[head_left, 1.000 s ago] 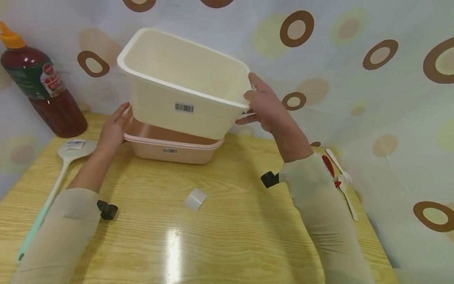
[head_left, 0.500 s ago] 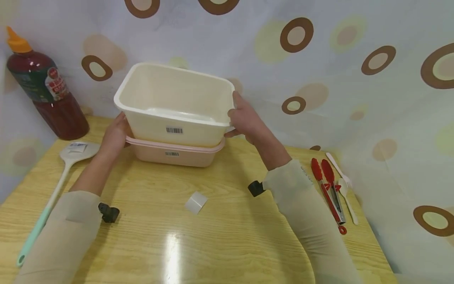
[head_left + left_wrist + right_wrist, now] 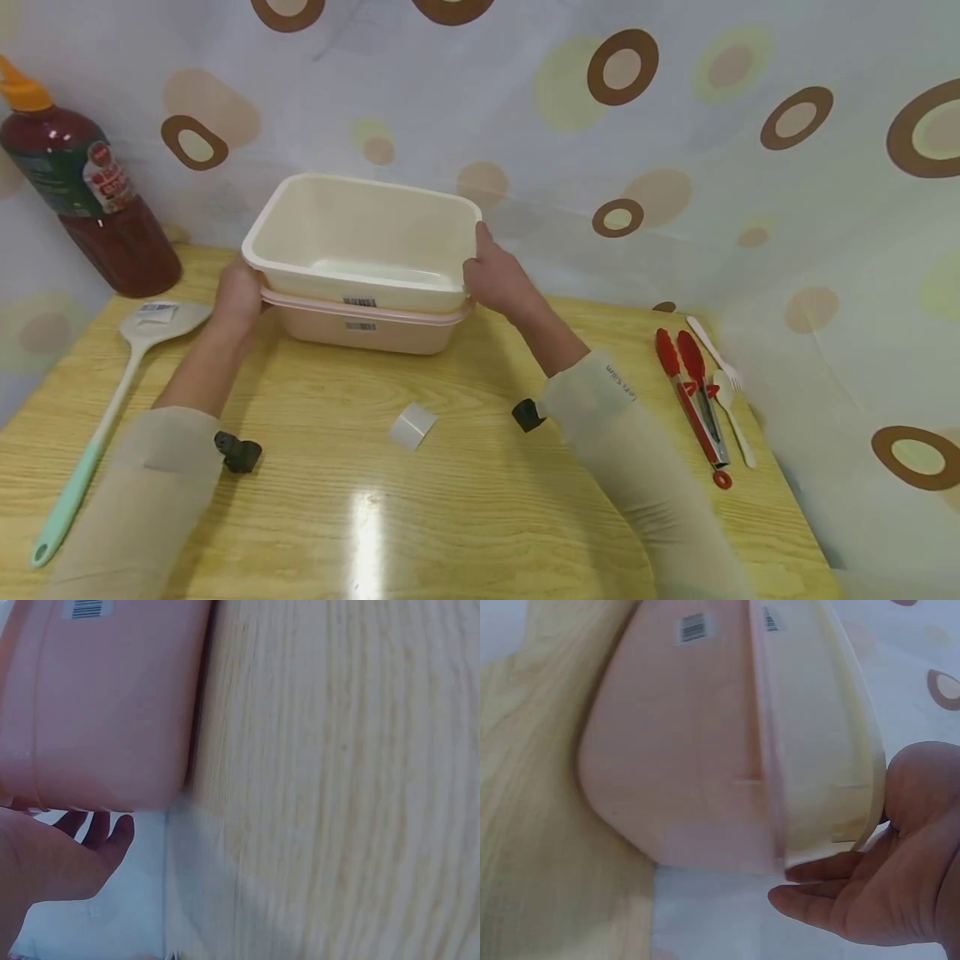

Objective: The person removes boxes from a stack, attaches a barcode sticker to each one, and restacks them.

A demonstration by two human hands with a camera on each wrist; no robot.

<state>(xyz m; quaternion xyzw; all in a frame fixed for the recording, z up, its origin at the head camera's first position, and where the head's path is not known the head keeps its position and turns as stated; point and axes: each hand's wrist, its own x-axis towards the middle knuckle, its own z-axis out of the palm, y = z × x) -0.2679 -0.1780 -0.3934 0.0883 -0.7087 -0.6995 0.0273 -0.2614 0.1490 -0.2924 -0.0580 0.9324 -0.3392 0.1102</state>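
Note:
A cream plastic basin point(image 3: 360, 225) sits nested most of the way into a pink plastic basin point(image 3: 367, 335), which stands on the table near the wall. Both carry barcode stickers on the front. My right hand point(image 3: 498, 275) grips the cream basin's right end, thumb at the rim. In the right wrist view its fingers point(image 3: 817, 904) curl beneath that rim. At the opposite end, my left hand point(image 3: 238, 293) holds the pink basin by its rim. The left wrist view shows fingers point(image 3: 112, 844) bent against the end wall; the thumb is hidden.
A sauce bottle point(image 3: 93, 183) and a long-handled turner point(image 3: 112, 408) lie to the left, the bottle upright. Red tongs point(image 3: 693, 400), a white fork point(image 3: 716, 354) and a white spoon point(image 3: 735, 417) lie at the right edge. A small clear square point(image 3: 412, 426) rests mid-table. Patterned walls stand behind and right.
The cream basin has come down, levelled out and sunk into the pink basin, my right hand going down and leftward with it. My left hand has stayed at the pink basin's left end.

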